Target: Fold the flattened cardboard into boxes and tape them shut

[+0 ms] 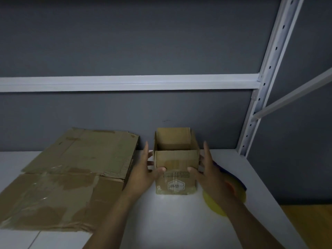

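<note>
A small brown cardboard box (pixel 177 178) stands upright on the white table, its top open and its flaps standing up. My left hand (pixel 143 169) lies against the box's left side with fingers straight and the thumb on the front face. My right hand (pixel 208 171) mirrors it on the right side, fingers straight, thumb on the front. A large flattened cardboard sheet (pixel 68 178) with old tape marks lies to the left of the box.
A yellow and blue tape dispenser (pixel 235 191) lies on the white table (pixel 170 221) behind my right wrist, partly hidden. A grey wall and a white metal shelf frame (pixel 258 108) stand behind and to the right. The table's right edge runs near the dispenser.
</note>
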